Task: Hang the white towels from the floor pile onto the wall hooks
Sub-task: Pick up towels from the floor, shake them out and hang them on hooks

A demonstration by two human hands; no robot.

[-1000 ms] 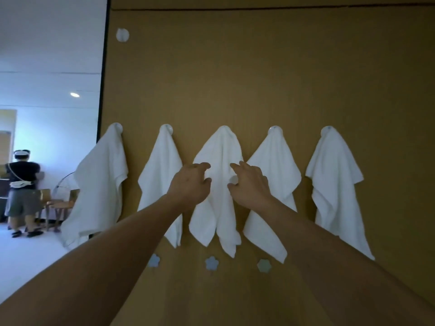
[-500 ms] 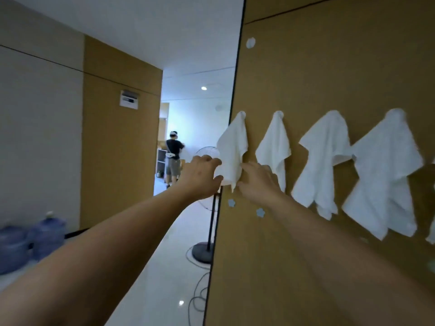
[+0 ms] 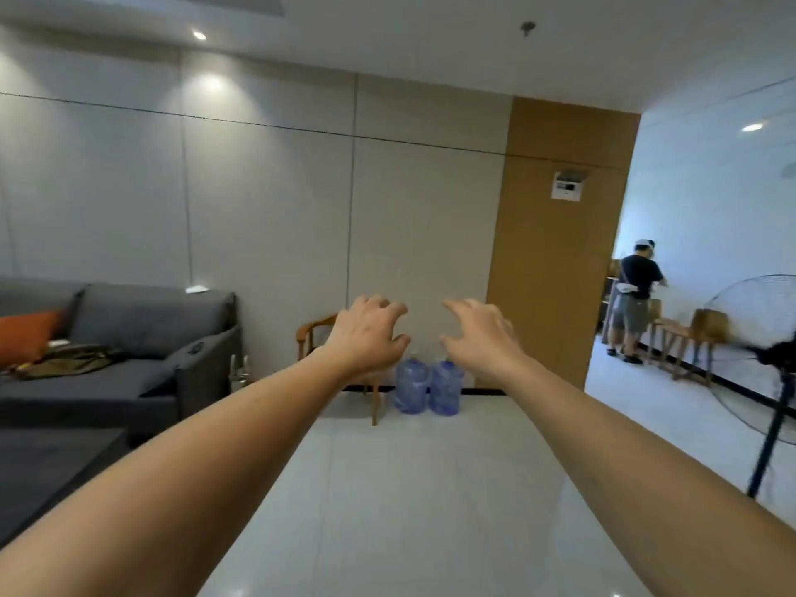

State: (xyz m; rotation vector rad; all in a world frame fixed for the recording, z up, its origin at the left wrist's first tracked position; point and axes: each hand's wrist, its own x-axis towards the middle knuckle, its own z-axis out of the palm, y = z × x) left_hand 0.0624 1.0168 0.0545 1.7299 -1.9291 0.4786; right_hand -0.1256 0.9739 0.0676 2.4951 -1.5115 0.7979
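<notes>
Head view showed no white towels and no wall hooks; neither the pile nor the hooks lay anywhere in sight. The left hand (image 3: 368,336) and the right hand (image 3: 482,338) were stretched forward side by side at one height, a small gap between them, backs up, fingers (image 3: 390,308) loosely curled and spread, holding nothing. Just below the hands, against the pale wall, stood two blue water jugs (image 3: 426,387) touching each other on the glossy floor (image 3: 409,489). Left of the jugs, partly behind the left hand, was a wooden chair (image 3: 314,338). Further left of the jugs sat a grey sofa (image 3: 129,351) with an orange cushion (image 3: 26,338) and some olive cloth on its seat. Right of the jugs rose a tan wall panel (image 3: 555,260) carrying a small white box (image 3: 568,187). Beyond the panel, well right of the jugs, a person (image 3: 637,299) in a dark shirt and grey shorts stood facing away beside wooden furniture (image 3: 689,342), and a black standing fan (image 3: 771,359) filled the right edge.
</notes>
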